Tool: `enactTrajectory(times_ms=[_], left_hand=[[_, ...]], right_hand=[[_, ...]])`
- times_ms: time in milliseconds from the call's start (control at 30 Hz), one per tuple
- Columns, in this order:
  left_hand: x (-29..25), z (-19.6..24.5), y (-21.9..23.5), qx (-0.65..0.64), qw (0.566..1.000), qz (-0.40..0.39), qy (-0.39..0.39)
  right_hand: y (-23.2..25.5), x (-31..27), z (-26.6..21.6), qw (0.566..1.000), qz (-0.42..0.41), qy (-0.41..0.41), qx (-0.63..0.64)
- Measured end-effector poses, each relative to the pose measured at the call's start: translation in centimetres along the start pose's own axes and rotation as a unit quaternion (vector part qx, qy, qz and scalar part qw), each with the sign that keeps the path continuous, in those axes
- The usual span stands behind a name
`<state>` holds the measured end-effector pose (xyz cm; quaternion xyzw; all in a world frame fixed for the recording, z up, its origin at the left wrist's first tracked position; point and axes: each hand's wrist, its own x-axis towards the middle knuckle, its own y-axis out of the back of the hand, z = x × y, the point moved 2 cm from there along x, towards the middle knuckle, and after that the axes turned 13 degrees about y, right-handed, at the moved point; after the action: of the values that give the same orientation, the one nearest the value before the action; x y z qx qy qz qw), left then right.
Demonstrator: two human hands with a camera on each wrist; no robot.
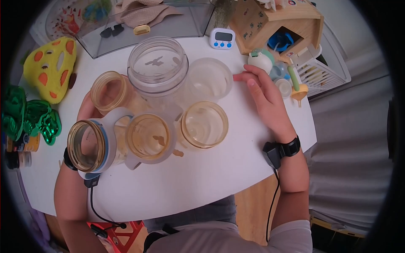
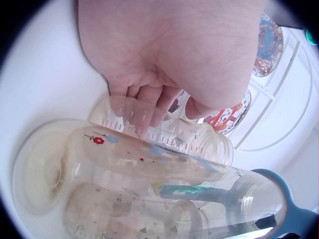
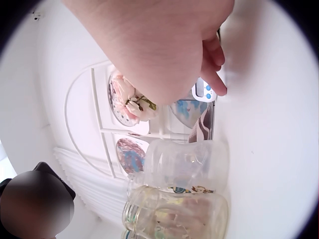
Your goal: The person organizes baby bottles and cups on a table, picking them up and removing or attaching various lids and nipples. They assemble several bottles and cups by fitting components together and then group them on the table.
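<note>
My left hand (image 1: pixel 86 106) is around an amber-rimmed clear bottle (image 1: pixel 108 91) at the left rear of a bottle cluster. In the left wrist view its fingers show through that bottle's marked wall (image 2: pixel 184 144), thumb on the near side. Nearer me stand a bottle with a blue-and-white handle ring (image 1: pixel 110 141), one with white handles (image 1: pixel 174 145), and a plain amber-tinted bottle (image 1: pixel 204 124). Behind are a wide clear jar (image 1: pixel 157 69) and a frosted, translucent container (image 1: pixel 209 78). My right hand (image 1: pixel 268 103) holds nothing, its fingertips beside the frosted container.
At the back sit a smoky clear box (image 1: pixel 147 29), a white timer (image 1: pixel 222 39) and a wooden house (image 1: pixel 274 25). Small bottle parts (image 1: pixel 283 88) lie right of my right hand. A yellow plush (image 1: pixel 51 69) and shiny green object (image 1: pixel 36 116) are at left.
</note>
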<state>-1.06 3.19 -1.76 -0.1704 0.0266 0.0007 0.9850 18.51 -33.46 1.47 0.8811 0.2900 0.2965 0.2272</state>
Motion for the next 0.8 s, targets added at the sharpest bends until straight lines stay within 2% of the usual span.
enactTrajectory(times_ms=[200,333,400,467,500,567,633,700,733,767,800], left_hand=[[-0.1,0.5,-0.7,0.035,0.999,-0.013,-0.033],[-0.3,0.0,0.0,0.018,1.000,0.003,-0.009],[-0.1,-0.1,0.1,-0.001,1.000,0.001,0.005],[0.1,-0.1,-0.1,0.135,0.984,0.099,0.055],[0.1,0.0,-0.2,0.135,0.984,0.099,0.054],[0.0,0.5,-0.8,0.012,0.999,-0.038,-0.031],[-0.1,0.2,-0.5,0.009,0.999,-0.025,-0.026],[-0.1,0.3,-1.1,0.006,1.000,-0.014,-0.019],[0.2,0.8,-2.2,0.058,0.993,0.089,0.046],[0.2,1.0,-2.7,0.110,0.969,0.190,0.110],[0.0,0.8,-2.2,0.110,0.969,0.190,0.110]], right_hand=[[0.3,-0.2,0.7,0.999,0.012,-0.021,-0.024],[0.1,-0.2,0.1,1.000,0.020,-0.011,-0.001],[-0.1,-0.1,0.0,1.000,-0.007,-0.005,0.009],[-0.1,-0.1,0.1,1.000,-0.001,-0.002,0.016],[-0.1,-0.1,0.2,1.000,0.003,0.001,0.024],[-0.2,0.0,0.0,1.000,-0.001,-0.004,0.017],[-0.1,-0.1,0.0,1.000,-0.004,-0.012,0.012],[0.5,0.0,0.2,0.999,0.034,-0.009,0.013],[0.5,0.0,0.1,0.999,0.034,-0.010,0.013],[0.5,-0.1,0.1,0.999,0.040,-0.007,0.023],[0.5,0.0,0.0,0.998,0.045,-0.003,0.031]])
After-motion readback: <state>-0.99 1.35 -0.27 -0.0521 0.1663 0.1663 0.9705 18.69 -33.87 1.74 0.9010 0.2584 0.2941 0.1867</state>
